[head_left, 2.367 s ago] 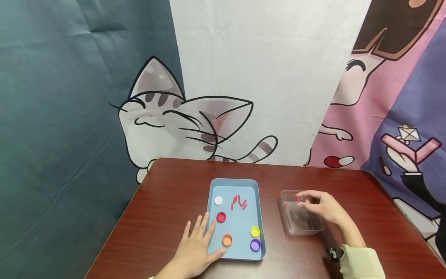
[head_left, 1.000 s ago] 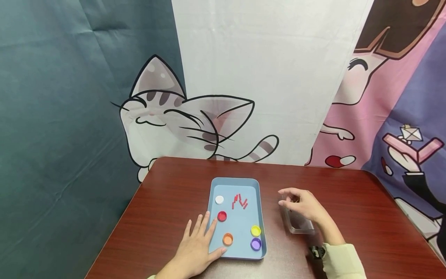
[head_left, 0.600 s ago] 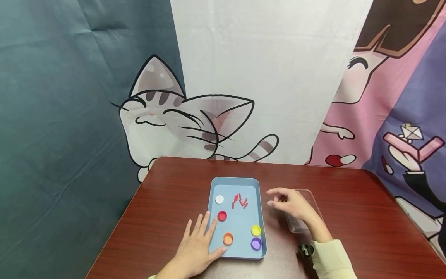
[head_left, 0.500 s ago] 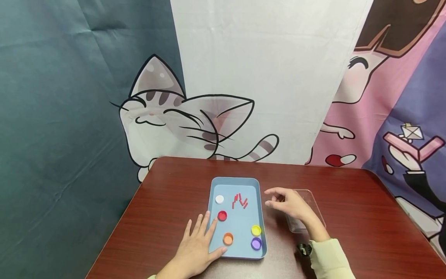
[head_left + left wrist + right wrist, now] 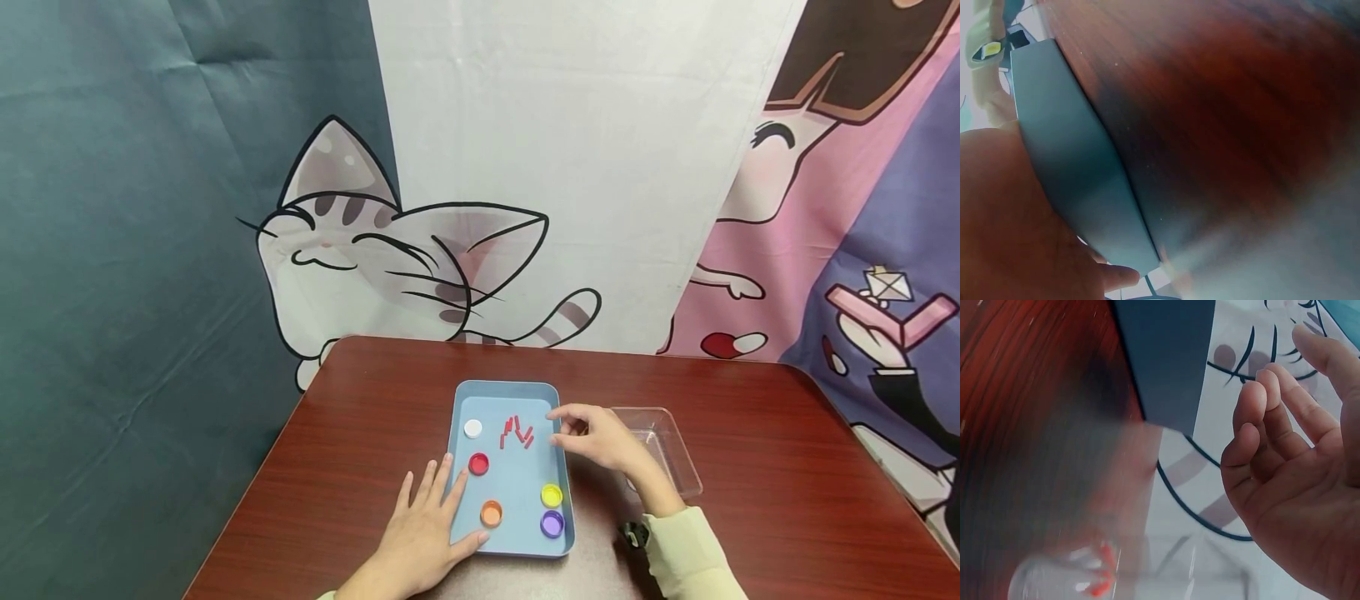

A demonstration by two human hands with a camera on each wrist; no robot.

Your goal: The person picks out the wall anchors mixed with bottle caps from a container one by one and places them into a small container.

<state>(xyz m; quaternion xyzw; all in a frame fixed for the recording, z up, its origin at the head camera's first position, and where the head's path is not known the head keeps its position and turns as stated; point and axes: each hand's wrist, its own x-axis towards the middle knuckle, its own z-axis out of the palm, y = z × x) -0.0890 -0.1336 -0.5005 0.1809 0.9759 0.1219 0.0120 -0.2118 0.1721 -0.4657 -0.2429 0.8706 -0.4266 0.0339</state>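
Note:
My left hand (image 5: 420,533) lies with spread fingers along the left rim of a blue tray (image 5: 517,537), its fingertips and thumb reaching over the edge. Several short red sticks (image 5: 517,432) are scattered in the tray's far half. My right hand (image 5: 596,437) hovers at the tray's right rim, thumb and index finger apart; no object shows between them. In the right wrist view the other fingers (image 5: 1250,403) are loosely bent. A clear plastic box (image 5: 678,454) stands right of the tray, partly behind the right hand and forearm, with red pieces (image 5: 1104,572) in it.
The tray also carries a white cap (image 5: 472,429), a red cap (image 5: 478,464), an orange cap (image 5: 491,514), a yellow cap (image 5: 551,496) and a purple cap (image 5: 552,524). All stand on a brown wooden table (image 5: 360,417). A printed cloth (image 5: 600,167) hangs behind it.
The right hand, which pinched a small red piece over the clear box, has moved left to the tray's right rim and no longer shows that piece. The left hand stays put.

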